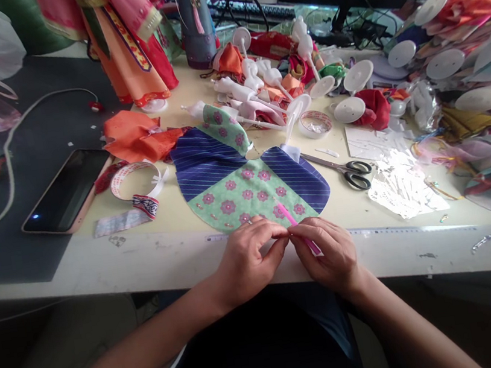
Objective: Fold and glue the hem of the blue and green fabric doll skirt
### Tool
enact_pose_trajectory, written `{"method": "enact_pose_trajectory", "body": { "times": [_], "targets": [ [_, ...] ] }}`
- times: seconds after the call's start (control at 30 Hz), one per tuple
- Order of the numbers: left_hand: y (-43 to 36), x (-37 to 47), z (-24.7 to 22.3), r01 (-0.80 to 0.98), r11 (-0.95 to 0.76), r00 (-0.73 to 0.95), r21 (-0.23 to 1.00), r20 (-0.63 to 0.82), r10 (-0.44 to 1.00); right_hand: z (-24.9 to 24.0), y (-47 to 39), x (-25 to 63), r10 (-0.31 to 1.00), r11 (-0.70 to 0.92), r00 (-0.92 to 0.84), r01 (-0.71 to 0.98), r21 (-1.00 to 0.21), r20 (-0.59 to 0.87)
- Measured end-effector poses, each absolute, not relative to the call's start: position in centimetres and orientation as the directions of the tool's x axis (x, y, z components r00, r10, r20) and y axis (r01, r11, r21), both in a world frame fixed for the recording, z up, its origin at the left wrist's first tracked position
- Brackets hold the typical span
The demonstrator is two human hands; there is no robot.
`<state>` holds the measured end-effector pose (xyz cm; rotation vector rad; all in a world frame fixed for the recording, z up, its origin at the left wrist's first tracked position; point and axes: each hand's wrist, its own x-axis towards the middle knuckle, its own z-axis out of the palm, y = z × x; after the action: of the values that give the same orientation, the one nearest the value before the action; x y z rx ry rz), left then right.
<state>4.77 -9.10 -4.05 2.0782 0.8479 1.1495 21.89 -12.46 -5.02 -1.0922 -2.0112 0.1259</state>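
At the table's front edge my left hand [255, 252] is closed, its thumb and forefinger pinched together at something too small to make out. Its fingertips touch those of my right hand [326, 252], which grips a slim pink pen-like stick [287, 213] slanting up to the left. Just beyond both hands lies a round piece of fabric [238, 198], spread flat, in green with pink flowers and dark blue with stripes. A small hole shows near its centre, and one flowered flap is folded at the back. The left fingers lie at the fabric's near edge.
Black-handled scissors [354, 175] lie right of the fabric. To the left are a phone [66, 194], a tape roll [134, 180] and orange cloth [136, 135]. White doll stands and bodies [253, 76] crowd the back. A clear ruler [407, 229] runs along the front edge.
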Motion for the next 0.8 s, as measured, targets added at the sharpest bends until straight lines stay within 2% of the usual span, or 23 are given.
{"method": "enact_pose_trajectory", "body": {
  "times": [0.8],
  "targets": [
    [-9.12,4.72,-4.09,0.240,-0.616,0.422,0.751,0.490,0.763,-4.93,-12.42,21.85,0.738,0.617,-0.290,0.655,-0.437,0.609]
  ]
}}
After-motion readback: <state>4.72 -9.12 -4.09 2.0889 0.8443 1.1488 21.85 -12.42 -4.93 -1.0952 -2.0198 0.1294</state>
